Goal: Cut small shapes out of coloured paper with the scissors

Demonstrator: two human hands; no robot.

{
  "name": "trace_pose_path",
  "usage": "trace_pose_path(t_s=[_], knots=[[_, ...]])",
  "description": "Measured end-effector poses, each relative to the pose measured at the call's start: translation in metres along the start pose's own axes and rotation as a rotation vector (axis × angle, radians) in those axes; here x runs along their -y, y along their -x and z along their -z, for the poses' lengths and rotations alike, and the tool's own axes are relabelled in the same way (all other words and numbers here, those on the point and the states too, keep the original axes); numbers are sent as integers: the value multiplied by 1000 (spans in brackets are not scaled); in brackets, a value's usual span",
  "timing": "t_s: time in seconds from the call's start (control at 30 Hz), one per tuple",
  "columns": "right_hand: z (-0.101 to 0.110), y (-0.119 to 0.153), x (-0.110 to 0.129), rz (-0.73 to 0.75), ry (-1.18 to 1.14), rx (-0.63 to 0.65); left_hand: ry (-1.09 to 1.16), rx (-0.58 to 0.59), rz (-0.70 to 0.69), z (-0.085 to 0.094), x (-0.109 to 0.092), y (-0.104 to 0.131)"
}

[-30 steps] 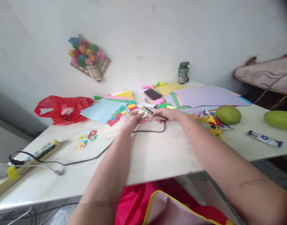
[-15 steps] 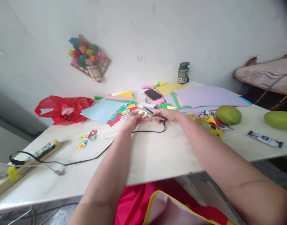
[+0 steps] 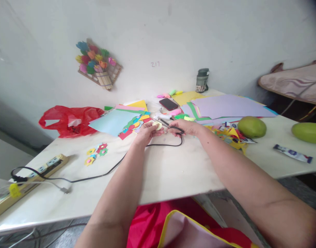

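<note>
Pinched in my left hand point(image 3: 147, 133) is a small pale yellow piece of paper point(image 3: 158, 125). My right hand point(image 3: 185, 127) grips the dark handles of a pair of scissors point(image 3: 176, 129), whose blades point left toward the paper. Whether the blades touch it is too small to tell. Just behind my hands lies a white glue gun point(image 3: 160, 116). Coloured paper scraps and cut shapes point(image 3: 133, 127) lie left of my left hand. Further left on the table is a group of small paper flowers point(image 3: 102, 148) in yellow, red and green.
A black cord point(image 3: 96, 177) runs from the power strip point(image 3: 48, 167) to near my hands. A red plastic bag point(image 3: 67, 117) sits at left, a phone point(image 3: 168, 104) and bottle point(image 3: 202, 81) at the back. Lilac paper point(image 3: 225, 106), green fruit point(image 3: 251, 127) and a tube-like wrapper point(image 3: 292, 153) are at right.
</note>
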State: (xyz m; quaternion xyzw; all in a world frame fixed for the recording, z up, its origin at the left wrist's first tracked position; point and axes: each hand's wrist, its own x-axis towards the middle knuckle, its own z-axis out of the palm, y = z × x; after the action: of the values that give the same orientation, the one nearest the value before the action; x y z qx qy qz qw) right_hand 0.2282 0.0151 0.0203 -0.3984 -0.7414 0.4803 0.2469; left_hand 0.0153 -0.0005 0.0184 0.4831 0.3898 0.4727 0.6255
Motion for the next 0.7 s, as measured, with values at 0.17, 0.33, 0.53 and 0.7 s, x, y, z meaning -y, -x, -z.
trace_pose_path(t_s=[0.17,0.33,0.53,0.7], knots=[[0,1,1,-12,5,-7,9,-3,6,-1,-1,1],[0,1,1,-11,-4,-1,11,-3,5,-1,0,0],[-1,2,3,-16,-30,-3,9,-1,14,0,0,1],[-1,1,5,-18,-56,8,11,1,27,0,0,1]])
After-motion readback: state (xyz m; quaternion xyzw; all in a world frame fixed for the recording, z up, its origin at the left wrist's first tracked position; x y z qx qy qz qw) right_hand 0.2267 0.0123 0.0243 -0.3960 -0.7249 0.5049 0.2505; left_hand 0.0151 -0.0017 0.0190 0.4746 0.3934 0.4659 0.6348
